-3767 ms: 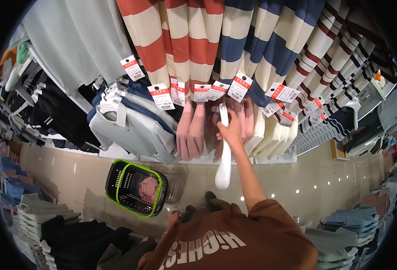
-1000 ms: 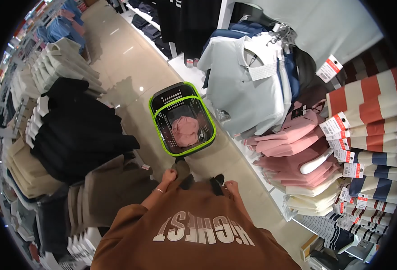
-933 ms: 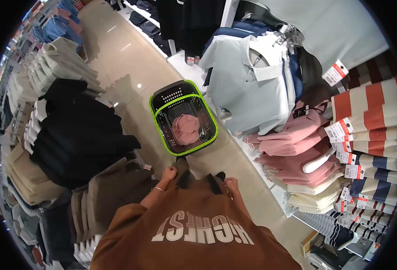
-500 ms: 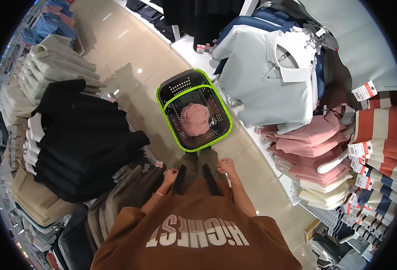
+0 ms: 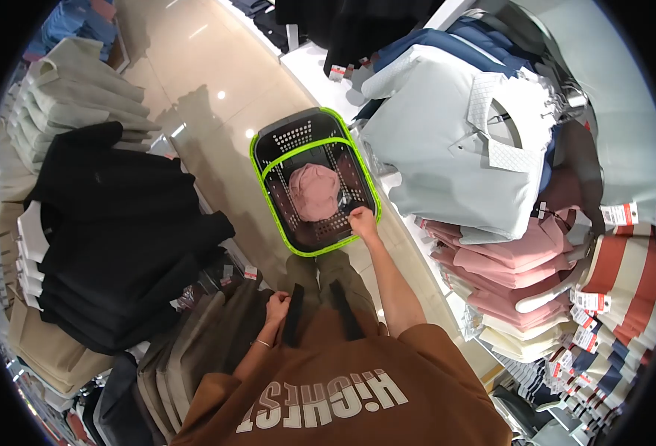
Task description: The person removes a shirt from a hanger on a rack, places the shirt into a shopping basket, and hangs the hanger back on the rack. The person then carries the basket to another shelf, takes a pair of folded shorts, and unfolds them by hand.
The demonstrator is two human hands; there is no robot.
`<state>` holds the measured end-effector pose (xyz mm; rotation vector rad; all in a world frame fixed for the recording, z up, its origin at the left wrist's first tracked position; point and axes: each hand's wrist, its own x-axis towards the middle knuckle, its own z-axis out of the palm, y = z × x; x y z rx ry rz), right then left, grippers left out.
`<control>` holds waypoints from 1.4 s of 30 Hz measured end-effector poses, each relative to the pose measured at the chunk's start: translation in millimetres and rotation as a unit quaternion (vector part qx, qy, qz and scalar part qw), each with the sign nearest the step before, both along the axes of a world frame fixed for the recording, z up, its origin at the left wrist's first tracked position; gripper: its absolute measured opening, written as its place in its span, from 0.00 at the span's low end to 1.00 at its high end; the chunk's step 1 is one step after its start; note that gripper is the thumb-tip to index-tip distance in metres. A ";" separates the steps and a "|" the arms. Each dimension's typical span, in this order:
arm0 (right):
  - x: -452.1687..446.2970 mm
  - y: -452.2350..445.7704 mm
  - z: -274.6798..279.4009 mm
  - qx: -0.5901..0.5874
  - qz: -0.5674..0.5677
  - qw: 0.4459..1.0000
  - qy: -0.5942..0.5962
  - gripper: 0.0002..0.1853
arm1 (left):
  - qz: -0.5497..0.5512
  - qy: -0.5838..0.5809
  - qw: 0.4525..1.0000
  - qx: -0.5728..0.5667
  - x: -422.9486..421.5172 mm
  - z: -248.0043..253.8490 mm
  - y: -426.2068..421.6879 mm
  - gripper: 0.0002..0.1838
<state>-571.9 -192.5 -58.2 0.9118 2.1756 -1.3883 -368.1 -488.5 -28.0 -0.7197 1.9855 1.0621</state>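
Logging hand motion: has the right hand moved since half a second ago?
Yes, forward: judged against the basket on the floor, the right hand was outside its near rim and now appears over its near right corner.

It's a clothes shop, clear as day! A pale grey collared fabric shirt and pink fabric garments line one side, black short-sleeved tops on white hangers the other, red-and-white rectangular price tags showing, a lime-rimmed black perforated plastic shopping basket between them, glossy beige tiled floor gleaming!
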 end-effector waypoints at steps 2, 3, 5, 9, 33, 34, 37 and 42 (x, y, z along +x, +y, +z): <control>-1.8 17.5 -41.9 0.045 0.051 0.997 0.038 0.09 | -0.022 -0.007 1.000 0.001 6.1 -5.6 7.1 0.19; -3.4 22.8 -47.7 0.063 0.058 0.996 0.034 0.09 | -0.048 -0.018 0.998 -0.028 9.0 -9.3 11.8 0.22; -10.2 24.7 -27.0 0.029 0.009 0.998 -0.051 0.13 | -0.105 -0.043 0.990 -0.084 16.1 -17.4 26.5 0.27; -1.0 26.3 -33.5 0.047 -0.104 0.981 -0.158 0.29 | -0.117 -0.165 0.971 -0.128 -1.7 8.1 53.8 0.33; 60.2 27.1 -75.0 -0.381 -0.420 0.798 -0.204 0.11 | -0.030 -0.126 0.987 -0.096 13.1 -12.4 59.4 0.25; 57.7 23.7 -67.1 -0.407 -0.443 0.779 -0.175 0.13 | -0.027 -0.117 0.989 -0.086 11.6 -8.4 57.8 0.25; 50.7 16.7 -44.6 -0.441 -0.462 0.751 -0.165 0.16 | -0.029 -0.091 0.993 -0.068 8.2 -3.8 53.1 0.24; 54.6 15.0 -26.4 -0.482 -0.460 0.728 -0.163 0.17 | 0.053 -0.062 0.995 -0.049 14.7 -22.4 47.4 0.26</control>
